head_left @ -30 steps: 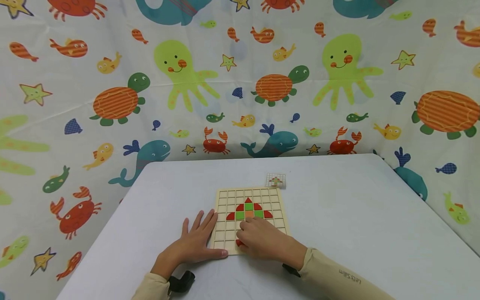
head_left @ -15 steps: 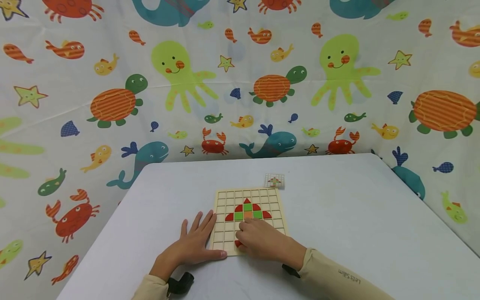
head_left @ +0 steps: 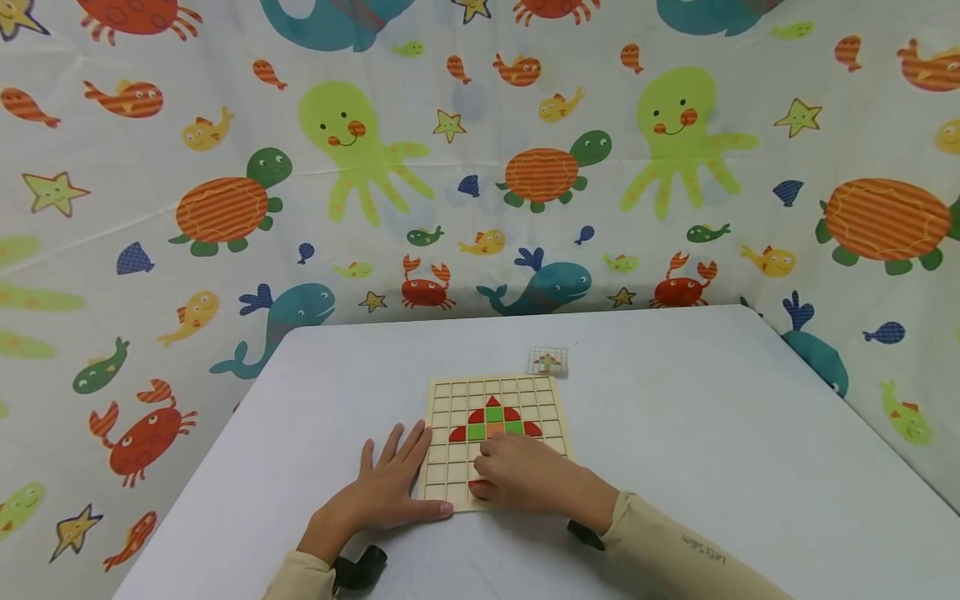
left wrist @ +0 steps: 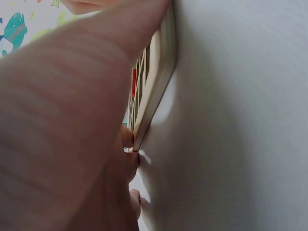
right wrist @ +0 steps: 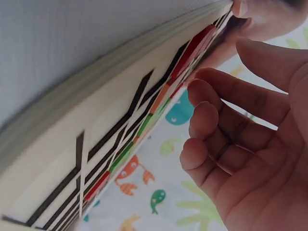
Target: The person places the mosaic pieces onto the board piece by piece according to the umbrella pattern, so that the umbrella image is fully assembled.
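A square wooden grid board [head_left: 446, 473] lies on the white table. In its upper middle sit several red curved pieces [head_left: 458, 434], a red triangle [head_left: 492, 402], green squares [head_left: 492, 413] and an orange square [head_left: 495, 429]. My left hand [head_left: 390, 492] lies spread along the board's left side, its thumb by the front edge. Over the board's front part is my right hand [head_left: 525, 473], fingers loosely bent. Beside its thumb a red piece [head_left: 475, 486] shows in the front rows, partly covered. In the right wrist view, a gap separates thumb from curled fingers [right wrist: 204, 120].
Just behind the board lies a small card [head_left: 547, 360] printed with a similar pattern on a grid. The white tabletop [head_left: 690, 400] reaches back to a curtain [head_left: 465, 192] printed with sea animals. A black object [head_left: 362, 568] sits at my left wrist.
My right hand shifts very slightly over the front of the board, near the same red piece. My left hand stays by the board, and the whole head view drifts slightly.
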### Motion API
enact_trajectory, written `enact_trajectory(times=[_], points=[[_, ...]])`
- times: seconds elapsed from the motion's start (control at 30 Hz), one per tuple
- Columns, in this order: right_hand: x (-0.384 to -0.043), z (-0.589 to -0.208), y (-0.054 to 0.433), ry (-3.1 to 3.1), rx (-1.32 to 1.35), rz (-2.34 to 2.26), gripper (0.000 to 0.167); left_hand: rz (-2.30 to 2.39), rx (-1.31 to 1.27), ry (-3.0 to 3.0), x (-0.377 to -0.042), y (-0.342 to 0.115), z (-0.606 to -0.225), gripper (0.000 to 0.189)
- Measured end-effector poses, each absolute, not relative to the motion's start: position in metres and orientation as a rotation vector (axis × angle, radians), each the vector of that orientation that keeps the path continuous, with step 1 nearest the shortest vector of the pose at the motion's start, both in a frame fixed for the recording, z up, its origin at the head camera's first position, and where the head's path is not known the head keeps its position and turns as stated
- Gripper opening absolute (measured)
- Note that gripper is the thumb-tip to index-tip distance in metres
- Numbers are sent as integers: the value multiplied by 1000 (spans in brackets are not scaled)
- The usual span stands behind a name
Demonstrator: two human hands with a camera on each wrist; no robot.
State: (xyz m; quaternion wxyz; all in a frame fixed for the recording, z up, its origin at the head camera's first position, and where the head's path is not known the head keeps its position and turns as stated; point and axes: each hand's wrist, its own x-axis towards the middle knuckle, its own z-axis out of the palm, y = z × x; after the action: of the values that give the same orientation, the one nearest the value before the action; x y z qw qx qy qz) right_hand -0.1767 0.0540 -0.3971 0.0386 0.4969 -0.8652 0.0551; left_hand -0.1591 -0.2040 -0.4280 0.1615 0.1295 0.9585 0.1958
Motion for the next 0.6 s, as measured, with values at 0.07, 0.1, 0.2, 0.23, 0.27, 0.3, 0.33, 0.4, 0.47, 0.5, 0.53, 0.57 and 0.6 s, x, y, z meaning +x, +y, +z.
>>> enact_trajectory(times=[0.07,0.1,0.2,0.23,0.27,0.3,0.33,0.4,0.47,0.5,0.53,0.57,0.6], points=[[-179,-397,55,-2645,1526,195,22,556,372,2736,-159,-205,-428,128],[-180,-397,55,-2650,1523,202,23,554,374,2735,-159,-206,-428,128],[-182,-395,58,-2672,1493,224,24,563,375,2733,-158,-207,-428,128],[-183,-394,59,-2674,1485,229,24,565,376,2733,-158,-207,-428,128],[-184,-394,60,-2678,1477,239,25,565,377,2733,-157,-207,-429,128],[-185,-393,61,-2679,1471,242,25,564,379,2733,-157,-208,-429,128],[-186,-392,62,-2676,1466,256,25,564,379,2734,-157,-208,-429,128],[-189,-390,64,-2694,1454,282,24,563,378,2734,-157,-208,-429,128],[-192,-388,67,-2717,1428,316,22,565,373,2733,-157,-208,-428,127],[-194,-387,69,-2726,1412,324,21,568,370,2732,-157,-208,-428,127],[-196,-386,70,-2733,1395,338,20,571,368,2731,-157,-208,-428,127],[-198,-386,72,-2747,1371,344,20,570,368,2730,-157,-208,-427,127],[-200,-385,75,-2751,1351,358,19,570,368,2728,-157,-209,-427,127]])
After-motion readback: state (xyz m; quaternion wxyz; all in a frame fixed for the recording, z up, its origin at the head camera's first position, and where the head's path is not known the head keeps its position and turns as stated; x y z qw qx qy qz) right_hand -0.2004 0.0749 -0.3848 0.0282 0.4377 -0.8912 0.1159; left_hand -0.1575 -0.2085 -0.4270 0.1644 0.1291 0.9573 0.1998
